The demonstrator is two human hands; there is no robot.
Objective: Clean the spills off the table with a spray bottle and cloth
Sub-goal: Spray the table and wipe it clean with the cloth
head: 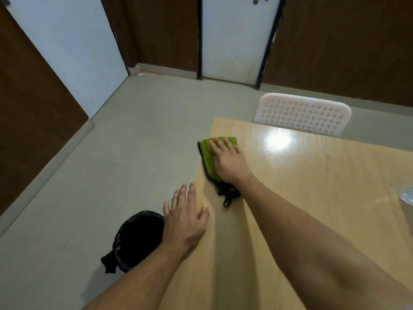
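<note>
A green cloth with a black edge (207, 157) lies on the light wooden table (312, 186), close to its left edge and partly over it. My right hand (230, 162) presses flat on the cloth with straight fingers. My left hand (185, 220) rests flat at the table's left edge, nearer to me, fingers spread and holding nothing. No spray bottle shows plainly. A clear object (407, 194) is cut off at the right border and I cannot tell what it is.
A black-lined waste bin (136, 238) stands on the grey floor just left of the table, beneath my left hand. A white perforated chair back (301, 113) rises behind the table's far edge. Brown panels and white doors line the walls.
</note>
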